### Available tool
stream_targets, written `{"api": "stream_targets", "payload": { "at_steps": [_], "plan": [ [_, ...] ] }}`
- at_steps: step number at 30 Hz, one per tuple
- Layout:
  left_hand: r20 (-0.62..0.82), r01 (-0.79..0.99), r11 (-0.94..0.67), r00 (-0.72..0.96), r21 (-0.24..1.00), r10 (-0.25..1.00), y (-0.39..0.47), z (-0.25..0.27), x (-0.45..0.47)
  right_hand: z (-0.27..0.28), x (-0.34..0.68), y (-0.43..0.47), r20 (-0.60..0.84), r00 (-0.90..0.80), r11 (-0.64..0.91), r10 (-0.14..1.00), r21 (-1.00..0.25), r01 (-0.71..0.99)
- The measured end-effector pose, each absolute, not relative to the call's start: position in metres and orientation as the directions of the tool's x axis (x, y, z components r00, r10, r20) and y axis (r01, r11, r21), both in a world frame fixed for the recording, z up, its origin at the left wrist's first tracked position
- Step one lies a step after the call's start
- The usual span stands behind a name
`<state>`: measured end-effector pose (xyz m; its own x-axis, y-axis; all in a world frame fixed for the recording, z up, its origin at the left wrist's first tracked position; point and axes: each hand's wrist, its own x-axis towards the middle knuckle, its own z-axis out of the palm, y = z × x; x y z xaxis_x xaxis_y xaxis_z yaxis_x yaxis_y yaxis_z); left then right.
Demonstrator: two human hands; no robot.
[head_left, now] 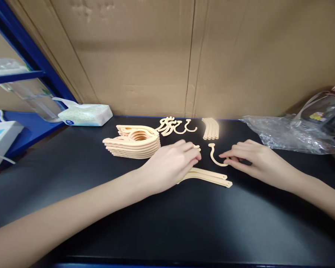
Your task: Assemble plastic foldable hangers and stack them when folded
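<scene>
My right hand (249,160) pinches the curved end of a cream plastic hanger hook (214,158) between thumb and fingertips. The hook's flat-capped end points away from me, just above the black tabletop or on it; I cannot tell which. My left hand (174,163) is closed, fingers curled downward. A small cream end (197,147) shows just past its fingers, and the rest of what they grip is hidden. Two cream hanger arms (210,176) stick out to the right from beneath this hand, side by side. Left of it rises a stack of folded hangers (136,147).
Several loose hooks (170,125) lie at the back, beside a row of hanger arms (210,129). A tissue pack (86,113) is at the back left, near a blue shelf frame (33,72). Clear plastic wrapping (284,134) covers the right rear. Cardboard (139,56) stands behind the table (162,230).
</scene>
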<state>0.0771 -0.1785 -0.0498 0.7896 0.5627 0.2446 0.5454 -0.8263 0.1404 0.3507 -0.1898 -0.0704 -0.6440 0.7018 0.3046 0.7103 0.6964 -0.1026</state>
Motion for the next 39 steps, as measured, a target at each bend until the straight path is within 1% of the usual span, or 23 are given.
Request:
{"api": "stream_targets", "payload": {
  "at_steps": [4, 7, 10, 12, 16, 22, 25, 27, 30, 32, 33, 35, 37, 39],
  "plan": [
    [0.239, 0.444, -0.886, 0.853, 0.135, 0.464, -0.189, -0.060, 0.056, -0.063, 0.347, -0.179, 0.299, -0.691, 0.704, 0.658, 0.084, 0.706],
    [0.224, 0.440, -0.887, 0.858, 0.143, 0.462, -0.189, -0.063, 0.048, -0.065, 0.341, -0.172, 0.273, -0.744, 0.717, 0.610, 0.210, 0.665],
    [0.216, 0.448, -0.881, 0.854, 0.156, 0.472, -0.186, -0.066, 0.046, -0.070, 0.336, -0.168, 0.261, -0.771, 0.698, 0.581, 0.328, 0.637],
    [0.210, 0.447, -0.877, 0.853, 0.178, 0.477, -0.183, -0.068, 0.046, -0.073, 0.335, -0.168, 0.260, -0.779, 0.694, 0.570, 0.354, 0.626],
    [0.187, 0.450, -0.863, 0.850, 0.229, 0.493, -0.181, -0.072, 0.046, -0.077, 0.335, -0.168, 0.282, -0.775, 0.683, 0.565, 0.367, 0.631],
    [0.181, 0.422, -0.861, 0.858, 0.283, 0.480, -0.181, -0.071, 0.046, -0.075, 0.334, -0.169, 0.282, -0.801, 0.674, 0.528, 0.435, 0.597],
    [0.183, 0.407, -0.864, 0.864, 0.296, 0.469, -0.183, -0.071, 0.047, -0.074, 0.333, -0.169, 0.270, -0.822, 0.673, 0.501, 0.475, 0.566],
    [0.189, 0.403, -0.867, 0.864, 0.293, 0.466, -0.183, -0.072, 0.048, -0.073, 0.332, -0.169, 0.270, -0.826, 0.677, 0.495, 0.477, 0.561],
    [0.210, 0.410, -0.867, 0.855, 0.284, 0.474, -0.184, -0.074, 0.048, -0.073, 0.331, -0.169, 0.311, -0.809, 0.692, 0.499, 0.419, 0.588],
    [0.244, 0.417, -0.859, 0.836, 0.298, 0.491, -0.185, -0.074, 0.048, -0.072, 0.329, -0.172, 0.369, -0.766, 0.708, 0.526, 0.310, 0.635],
    [0.264, 0.417, -0.850, 0.822, 0.322, 0.504, -0.185, -0.073, 0.048, -0.072, 0.327, -0.174, 0.401, -0.729, 0.716, 0.555, 0.217, 0.664],
    [0.301, 0.408, -0.811, 0.780, 0.419, 0.548, -0.186, -0.071, 0.048, -0.072, 0.323, -0.180, 0.441, -0.623, 0.705, 0.647, -0.033, 0.709],
    [0.292, 0.395, -0.719, 0.721, 0.572, 0.629, -0.187, -0.067, 0.049, -0.071, 0.319, -0.186, 0.430, -0.505, 0.641, 0.748, -0.275, 0.716],
    [0.221, 0.342, -0.557, 0.668, 0.757, 0.711, -0.187, -0.063, 0.050, -0.070, 0.314, -0.191, 0.407, -0.409, 0.568, 0.817, -0.445, 0.693]
  ]
}}
